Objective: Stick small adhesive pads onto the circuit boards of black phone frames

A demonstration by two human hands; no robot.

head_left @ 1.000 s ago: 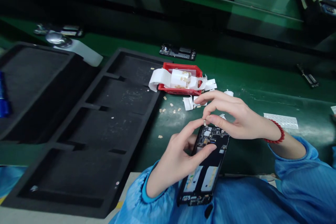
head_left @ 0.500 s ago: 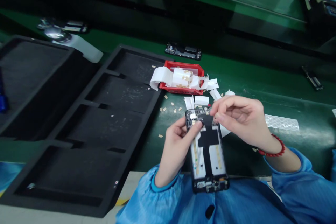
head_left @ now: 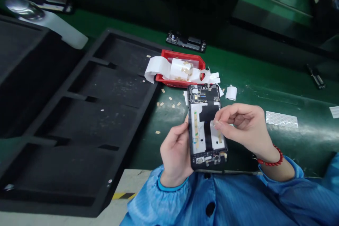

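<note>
One opened phone (head_left: 203, 132) is found in front of the person's body, its inner side facing up and its circuit-board end pointing away, over the near part of a green surface (head_left: 304, 148). The left hand (head_left: 174, 153) has its grip clasped on the phone's left edge, with some fingers hidden beneath. The right hand (head_left: 241, 123) is over the phone's right side, its grip pinched, thumb against forefinger (whether anything sits between the fingertips is too small to tell). A red bead bracelet (head_left: 271, 160) circles the right wrist.

Just beyond the phone is a red bin (head_left: 172, 83) containing white backing strips (head_left: 180, 69), one curling over its left end. Several tan chips (head_left: 158, 132) lie scattered to the left of the phone. A white curl (head_left: 231, 93) stands to the right of the bin, and an embossed silvery sheet (head_left: 281, 119) lies beyond the right hand.

At left is a black compartmented tray (head_left: 87, 123). Behind the bin rests a second phone frame (head_left: 186, 42); another narrow phone part (head_left: 316, 77) lies at far right.
</note>
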